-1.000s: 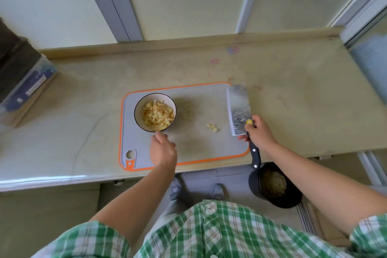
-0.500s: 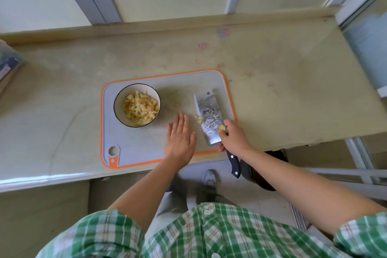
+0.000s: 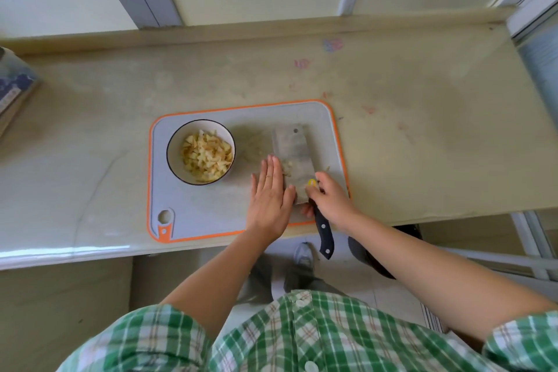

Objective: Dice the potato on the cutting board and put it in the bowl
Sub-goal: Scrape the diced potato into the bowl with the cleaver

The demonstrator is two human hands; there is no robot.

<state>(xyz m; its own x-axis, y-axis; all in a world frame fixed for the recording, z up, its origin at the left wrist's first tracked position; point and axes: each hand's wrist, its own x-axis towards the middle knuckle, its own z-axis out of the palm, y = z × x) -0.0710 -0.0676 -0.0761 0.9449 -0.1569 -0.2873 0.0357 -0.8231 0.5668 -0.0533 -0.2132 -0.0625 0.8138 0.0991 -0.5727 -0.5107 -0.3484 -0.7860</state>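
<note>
A grey cutting board [image 3: 211, 214] with an orange rim lies on the counter. At its left stands a white bowl [image 3: 172, 154] holding diced potato [image 3: 206, 156]. A cleaver [image 3: 294, 151] lies flat on the board's right half, with a few potato bits [image 3: 287, 167] at its left edge. My right hand [image 3: 330, 199] grips the cleaver's black handle. My left hand [image 3: 270, 193], fingers straight and together, rests on the board against the blade's left edge beside the bits.
The beige counter [image 3: 422, 145] ends at a front edge just below the board. A blue-patterned box [image 3: 15, 90] sits at the far left. A wall and window frames run behind the counter. Below the edge are my feet and a dark pot on the floor.
The cleaver has gone from tilted to lying flat over the bits. My left hand slid right, up against the blade's edge.
</note>
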